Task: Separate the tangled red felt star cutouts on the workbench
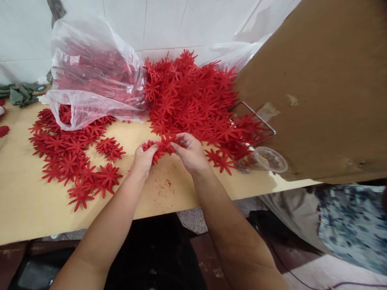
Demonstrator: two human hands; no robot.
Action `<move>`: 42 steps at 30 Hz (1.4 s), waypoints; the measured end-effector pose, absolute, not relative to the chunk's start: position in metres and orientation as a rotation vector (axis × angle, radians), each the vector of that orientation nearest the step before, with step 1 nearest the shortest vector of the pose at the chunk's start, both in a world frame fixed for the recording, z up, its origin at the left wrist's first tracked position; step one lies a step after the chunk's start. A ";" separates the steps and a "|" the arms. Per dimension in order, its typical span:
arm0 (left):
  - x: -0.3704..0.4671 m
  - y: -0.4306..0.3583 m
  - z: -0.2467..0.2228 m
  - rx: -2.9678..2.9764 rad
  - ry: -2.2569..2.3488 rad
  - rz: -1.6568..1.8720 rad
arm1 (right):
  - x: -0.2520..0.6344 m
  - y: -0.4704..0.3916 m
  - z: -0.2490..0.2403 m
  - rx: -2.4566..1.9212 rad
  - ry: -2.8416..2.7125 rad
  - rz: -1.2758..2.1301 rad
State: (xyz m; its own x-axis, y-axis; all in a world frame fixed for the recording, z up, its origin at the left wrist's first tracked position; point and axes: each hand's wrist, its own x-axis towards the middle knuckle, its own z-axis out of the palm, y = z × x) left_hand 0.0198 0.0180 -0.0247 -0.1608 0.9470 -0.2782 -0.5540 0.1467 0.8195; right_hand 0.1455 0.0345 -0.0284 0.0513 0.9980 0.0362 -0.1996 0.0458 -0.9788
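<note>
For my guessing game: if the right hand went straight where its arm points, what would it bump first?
Beyond the red flower pieces it's pinching, the right hand would probably bump the big flower heap first, though depth is unclear.

Matt flowers (193, 96), glossy plastic bag (96, 76)
Smooth tile (125, 22) lines the surface's (22, 177) back edge; the plastic cup (261, 161) near the front looks glossy.

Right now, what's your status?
Left hand, right hand: both pinching red flower-shaped pieces. Heap of matching pieces beyond. Transparent plastic cup lies right, apart from hands.
</note>
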 end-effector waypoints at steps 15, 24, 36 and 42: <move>0.026 0.012 -0.021 0.755 0.993 1.230 | 0.141 0.025 -0.022 -1.213 -1.277 0.879; 0.018 0.016 -0.022 0.545 1.035 1.378 | 0.163 0.038 -0.024 -1.157 -1.125 1.014; 0.019 0.013 -0.015 0.544 1.018 1.292 | 0.162 0.039 -0.007 -1.268 -1.559 0.742; 0.014 0.013 -0.018 0.575 1.007 1.294 | 0.136 0.034 -0.017 -1.141 -1.358 1.105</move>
